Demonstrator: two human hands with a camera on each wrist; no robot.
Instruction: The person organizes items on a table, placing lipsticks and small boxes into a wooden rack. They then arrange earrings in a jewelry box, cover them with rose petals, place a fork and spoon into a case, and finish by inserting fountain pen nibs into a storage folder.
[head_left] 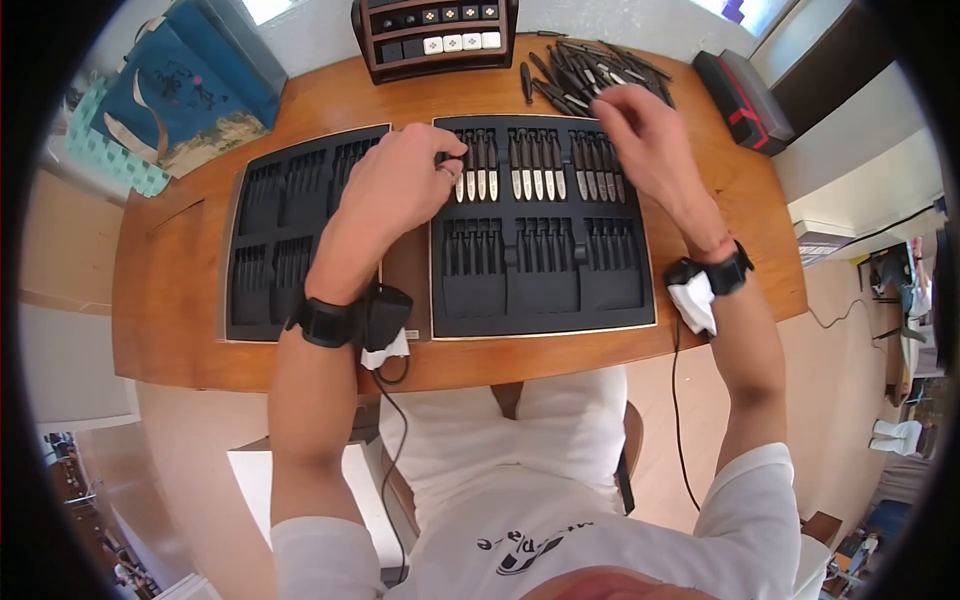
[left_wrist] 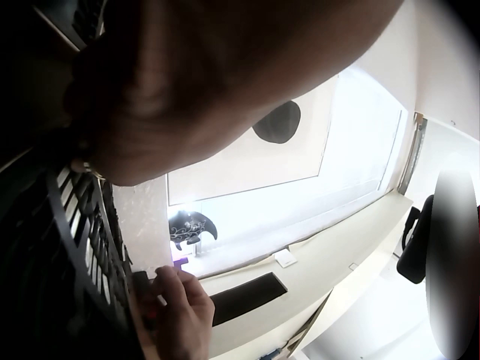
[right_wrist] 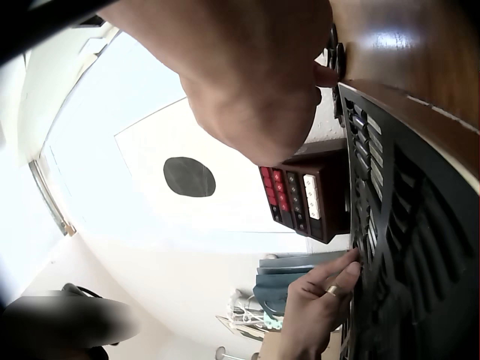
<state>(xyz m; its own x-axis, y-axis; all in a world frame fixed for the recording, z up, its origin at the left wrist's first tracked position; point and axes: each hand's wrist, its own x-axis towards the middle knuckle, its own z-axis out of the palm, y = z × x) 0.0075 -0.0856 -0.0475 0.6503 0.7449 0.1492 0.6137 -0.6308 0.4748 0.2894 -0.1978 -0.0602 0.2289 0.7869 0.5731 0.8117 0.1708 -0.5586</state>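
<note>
My left hand (head_left: 400, 175) reaches over the left end of the upper row in the right-hand black slotted tray (head_left: 505, 318). Its fingertips are right at slim dark-handled pieces (head_left: 487, 165) with silver, blade-like ends; I cannot tell whether it pinches one. A ring shows on this hand in the right wrist view. Loosely bent, my right hand (head_left: 650, 140) is above the tray's upper right corner, beside more such pieces (head_left: 597, 170). Nothing shows between its thumb and index finger. Just beyond it lies a loose pile of similar dark pieces (head_left: 570, 75).
A second black slotted tray (head_left: 300, 325) is at the left, partly behind my left arm. At the back stands a brown wooden rack (head_left: 365, 45) holding small dark and white blocks. A blue bag (head_left: 190, 85) stands back left, and a dark box with red ribbon (head_left: 735, 100) lies back right.
</note>
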